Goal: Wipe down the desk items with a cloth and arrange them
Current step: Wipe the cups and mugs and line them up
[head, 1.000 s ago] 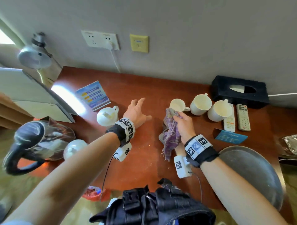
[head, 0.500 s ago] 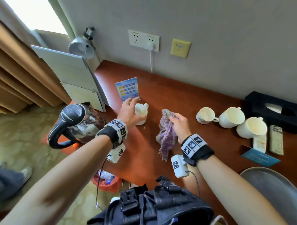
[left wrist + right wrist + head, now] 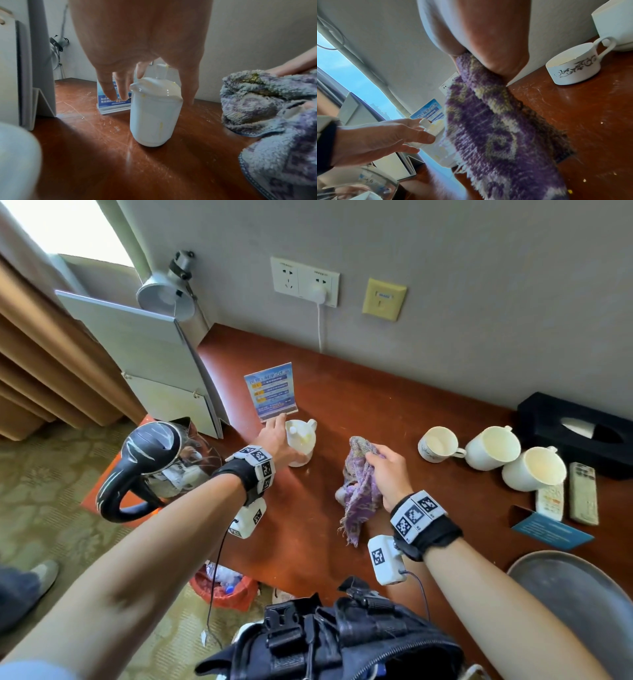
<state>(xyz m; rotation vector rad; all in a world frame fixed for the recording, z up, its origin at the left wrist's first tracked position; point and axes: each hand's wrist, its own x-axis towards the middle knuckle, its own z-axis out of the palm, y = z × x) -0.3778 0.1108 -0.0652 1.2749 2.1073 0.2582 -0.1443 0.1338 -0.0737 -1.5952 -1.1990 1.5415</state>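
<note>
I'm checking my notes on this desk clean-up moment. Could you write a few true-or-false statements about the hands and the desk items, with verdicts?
1. The right hand grips a purple cloth. True.
2. The left hand is reaching over a small white jug. True.
3. The jug lies tipped on its side. False: it stands upright on the desk.
4. Three white cups stand to the right of the cloth. True.
5. The cloth is spread flat on the desk. False: it hangs bunched from the right hand.

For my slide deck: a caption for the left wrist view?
Open left hand reaches over white lidded ceramic cup; purple patterned cloth alongside.
</note>
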